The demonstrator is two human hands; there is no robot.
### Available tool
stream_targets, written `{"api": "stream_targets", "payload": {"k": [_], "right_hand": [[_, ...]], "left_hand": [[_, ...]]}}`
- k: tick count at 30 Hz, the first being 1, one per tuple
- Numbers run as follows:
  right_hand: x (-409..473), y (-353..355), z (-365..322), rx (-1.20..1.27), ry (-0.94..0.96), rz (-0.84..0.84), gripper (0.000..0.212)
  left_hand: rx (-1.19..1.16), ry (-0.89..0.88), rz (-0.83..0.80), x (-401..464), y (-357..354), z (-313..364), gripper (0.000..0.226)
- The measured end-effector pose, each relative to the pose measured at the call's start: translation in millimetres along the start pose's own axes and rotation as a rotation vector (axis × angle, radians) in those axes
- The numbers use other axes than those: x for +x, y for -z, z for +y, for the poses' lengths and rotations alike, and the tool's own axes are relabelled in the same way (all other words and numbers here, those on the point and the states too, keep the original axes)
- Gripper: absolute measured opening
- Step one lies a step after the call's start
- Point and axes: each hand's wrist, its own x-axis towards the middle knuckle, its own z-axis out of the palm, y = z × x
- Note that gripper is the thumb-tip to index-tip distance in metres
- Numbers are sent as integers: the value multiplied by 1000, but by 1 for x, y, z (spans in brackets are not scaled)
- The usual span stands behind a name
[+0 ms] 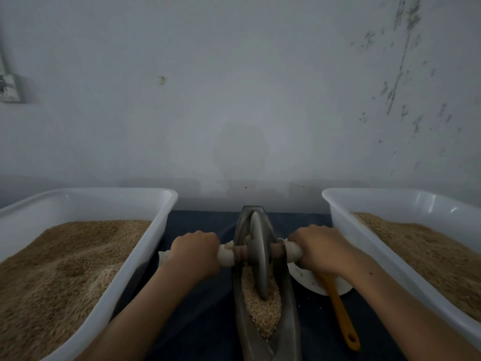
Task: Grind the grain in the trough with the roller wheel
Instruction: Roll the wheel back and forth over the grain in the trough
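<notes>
A narrow, boat-shaped dark metal trough (289, 303) runs away from me in the middle of the dark blue table. Pale brown grain (263, 312) fills its near half. A grey roller wheel (258, 256) stands upright in the trough, its lower edge sunk in the grain. A wooden axle with white-wrapped ends passes through the wheel. My left hand (195, 252) grips the left handle (226, 255). My right hand (321, 250) grips the right handle (293, 251).
A large white tub (145, 246) heaped with brown grain stands to the left, and a second white tub (346, 230) of grain to the right. Beside the trough on the right a white dish (307, 280) holds an orange-handled tool (341, 316). A pale wall rises right behind.
</notes>
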Motion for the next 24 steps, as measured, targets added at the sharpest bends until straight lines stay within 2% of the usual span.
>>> {"api": "stream_targets", "payload": {"k": [4,7,10,13,18,24], "right_hand": [[-2,6,2,22,15,-118,26],[-1,5,2,24,11,-106,25],[2,-1,2,19,-1,-26,17],[4,-9,4,29,-7,123,4],[5,-17,4,32,-5,259,12],[2,-6,3,11,-1,94,10]], "left_hand": [[8,-13,-62,-1,3,-1,35],[10,-12,-56,0,2,0,37],[19,0,11,1,0,1,30],[29,11,150,2,-5,3,17],[17,36,249,2,-8,6,15],[28,19,122,1,-6,3,21]]}}
